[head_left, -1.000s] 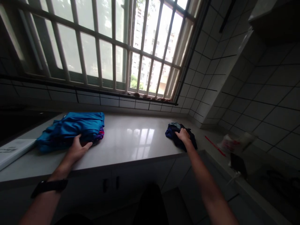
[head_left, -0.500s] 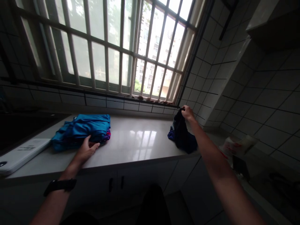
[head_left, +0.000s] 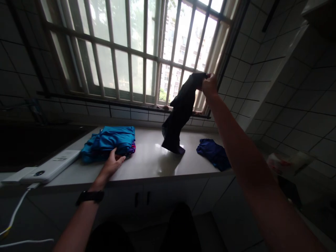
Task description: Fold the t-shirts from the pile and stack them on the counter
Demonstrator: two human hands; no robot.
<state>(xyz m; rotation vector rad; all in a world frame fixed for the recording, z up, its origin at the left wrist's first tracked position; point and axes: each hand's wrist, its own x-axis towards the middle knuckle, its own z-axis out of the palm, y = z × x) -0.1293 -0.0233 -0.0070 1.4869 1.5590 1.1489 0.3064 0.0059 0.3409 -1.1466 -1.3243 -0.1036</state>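
A: Garment position? Dark garment (head_left: pixel 179 115) hangs from the right hand (head_left: pixel 209 85), raised before the window bars (head_left: pixel 126 52); its lower end sits just above the bench (head_left: pixel 147 162).

B: Finger state?

A: Right fingers are pinched on the garment's top edge. Left hand (head_left: pixel 112 164) rests flat, fingers spread, touching the blue folded stack (head_left: pixel 110 141).

B: Surroundings?

A: Purple cloth (head_left: pixel 214 154) lies on the bench, right; white device (head_left: pixel 49 169), left.
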